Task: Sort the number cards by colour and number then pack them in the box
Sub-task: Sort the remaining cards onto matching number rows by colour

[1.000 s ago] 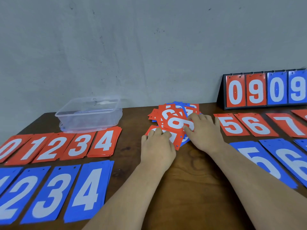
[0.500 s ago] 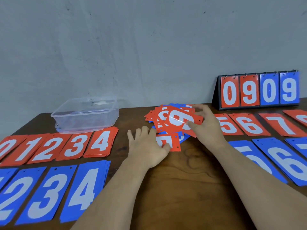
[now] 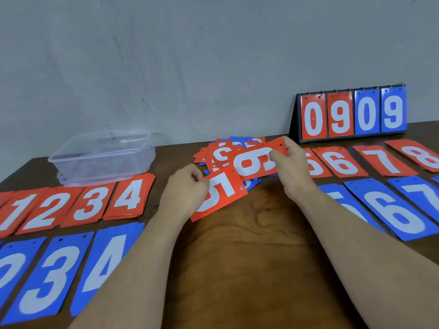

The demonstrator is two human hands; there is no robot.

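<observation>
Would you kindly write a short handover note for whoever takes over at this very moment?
Left hand pinches a red card, its number partly hidden. Right hand holds a red 6-or-9 card over the unsorted heap.
Done: left red piles and left blue piles, right red piles and right blue piles lie in rows by number.
Left: place both cards, sort the heap, pack everything into the clear box at back left.
</observation>
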